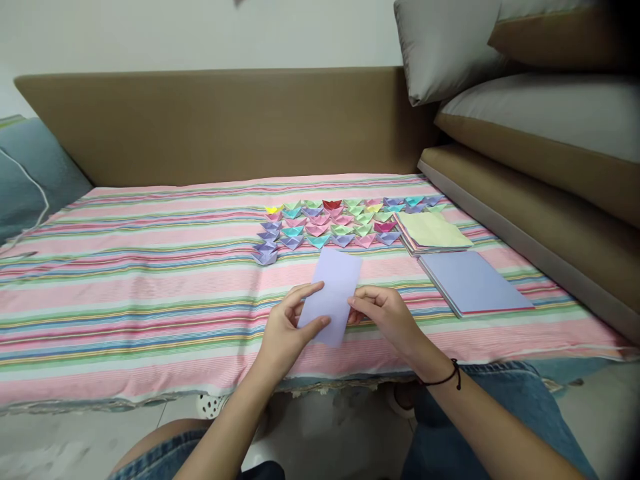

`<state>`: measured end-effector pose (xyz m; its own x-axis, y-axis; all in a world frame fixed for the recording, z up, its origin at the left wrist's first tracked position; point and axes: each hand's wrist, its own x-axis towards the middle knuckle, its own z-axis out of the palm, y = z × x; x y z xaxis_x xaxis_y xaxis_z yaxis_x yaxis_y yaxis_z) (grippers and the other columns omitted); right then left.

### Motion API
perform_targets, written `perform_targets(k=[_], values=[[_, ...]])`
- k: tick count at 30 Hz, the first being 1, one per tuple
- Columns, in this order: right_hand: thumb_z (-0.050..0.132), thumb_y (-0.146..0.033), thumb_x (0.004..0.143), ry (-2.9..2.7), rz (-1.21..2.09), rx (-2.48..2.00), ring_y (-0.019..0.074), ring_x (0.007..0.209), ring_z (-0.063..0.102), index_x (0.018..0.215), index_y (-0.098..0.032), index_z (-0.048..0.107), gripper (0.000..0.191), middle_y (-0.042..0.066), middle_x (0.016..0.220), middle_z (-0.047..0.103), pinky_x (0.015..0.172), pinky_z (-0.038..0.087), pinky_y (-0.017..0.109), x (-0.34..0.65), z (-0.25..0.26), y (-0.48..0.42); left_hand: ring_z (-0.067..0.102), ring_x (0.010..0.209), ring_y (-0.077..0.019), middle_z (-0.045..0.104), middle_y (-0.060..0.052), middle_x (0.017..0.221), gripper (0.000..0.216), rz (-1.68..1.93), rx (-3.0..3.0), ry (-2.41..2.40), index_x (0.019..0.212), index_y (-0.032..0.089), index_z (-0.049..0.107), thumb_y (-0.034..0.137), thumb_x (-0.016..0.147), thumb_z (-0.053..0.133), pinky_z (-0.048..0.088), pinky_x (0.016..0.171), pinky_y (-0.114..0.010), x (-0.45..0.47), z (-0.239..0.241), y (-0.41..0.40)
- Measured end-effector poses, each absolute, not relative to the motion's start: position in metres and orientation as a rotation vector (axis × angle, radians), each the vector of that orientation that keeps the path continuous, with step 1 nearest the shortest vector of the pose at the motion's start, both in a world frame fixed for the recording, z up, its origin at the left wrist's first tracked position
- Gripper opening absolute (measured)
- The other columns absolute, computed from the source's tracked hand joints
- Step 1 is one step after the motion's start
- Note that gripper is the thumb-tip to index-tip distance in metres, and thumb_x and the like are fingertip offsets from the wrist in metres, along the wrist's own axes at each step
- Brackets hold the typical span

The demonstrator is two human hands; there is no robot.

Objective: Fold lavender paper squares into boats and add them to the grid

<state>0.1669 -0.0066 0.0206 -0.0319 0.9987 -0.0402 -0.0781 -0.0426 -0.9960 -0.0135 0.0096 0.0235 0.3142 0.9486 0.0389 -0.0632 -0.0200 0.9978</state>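
A lavender sheet of paper [334, 290], folded into a long rectangle, is held above the striped bed cover [150, 280]. My left hand [287, 330] pinches its lower left edge between thumb and fingers. My right hand [385, 313] grips its right edge with curled fingers; a black band circles that wrist. Beyond the paper lie several rows of small folded paper boats [340, 223] in pink, green, blue, purple and yellow.
Two stacks of square paper lie at the right: one topped pale yellow [436, 231], one topped lavender [473, 282]. Brown cushions [540, 200] and grey pillows [445, 47] are piled at the right. A brown headboard [225, 123] runs behind. A blue pillow [30, 173] sits at far left.
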Motion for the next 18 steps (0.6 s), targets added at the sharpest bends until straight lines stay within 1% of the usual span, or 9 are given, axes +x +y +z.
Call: perform_targets(k=[6, 10, 14, 18], values=[[0.06, -0.03, 0.078, -1.114, 1.388, -1.055, 0.0148, 0.064, 0.061, 0.07, -0.017, 0.068, 0.017, 0.003, 0.067, 0.066, 0.063, 0.049, 0.027, 0.169, 0.02, -0.006, 0.061, 0.093, -0.0171, 0.05, -0.006, 0.125, 0.048, 1.063, 1.33, 0.928, 0.113, 0.024, 0.061, 0.02, 0.066, 0.074, 0.051, 0.069, -0.023, -0.016, 0.023, 0.011], [0.061, -0.03, 0.078, -0.993, 1.457, -0.989, 0.018, 0.072, 0.063, 0.076, -0.017, 0.07, 0.016, 0.005, 0.076, 0.068, 0.07, 0.051, 0.032, 0.164, 0.018, -0.007, 0.06, 0.097, -0.0195, 0.049, -0.006, 0.127, 0.049, 1.11, 1.35, 0.94, 0.113, 0.026, 0.061, 0.022, 0.066, 0.075, 0.052, 0.073, -0.026, -0.016, 0.022, 0.011], [0.066, -0.03, 0.074, -0.87, 1.479, -0.969, 0.0173, 0.072, 0.061, 0.073, -0.017, 0.07, 0.014, 0.003, 0.074, 0.068, 0.07, 0.05, 0.031, 0.158, 0.017, -0.009, 0.058, 0.103, -0.0224, 0.052, -0.006, 0.124, 0.049, 1.151, 1.403, 0.947, 0.112, 0.026, 0.062, 0.023, 0.065, 0.075, 0.052, 0.076, -0.028, -0.014, 0.021, 0.01], [0.07, -0.027, 0.069, -0.76, 1.482, -0.984, 0.016, 0.069, 0.06, 0.07, -0.017, 0.071, 0.011, 0.002, 0.07, 0.067, 0.068, 0.049, 0.03, 0.156, 0.016, -0.009, 0.057, 0.105, -0.023, 0.053, -0.006, 0.119, 0.047, 1.157, 1.491, 0.942, 0.111, 0.026, 0.062, 0.022, 0.066, 0.074, 0.052, 0.078, -0.029, -0.011, 0.02, 0.008]])
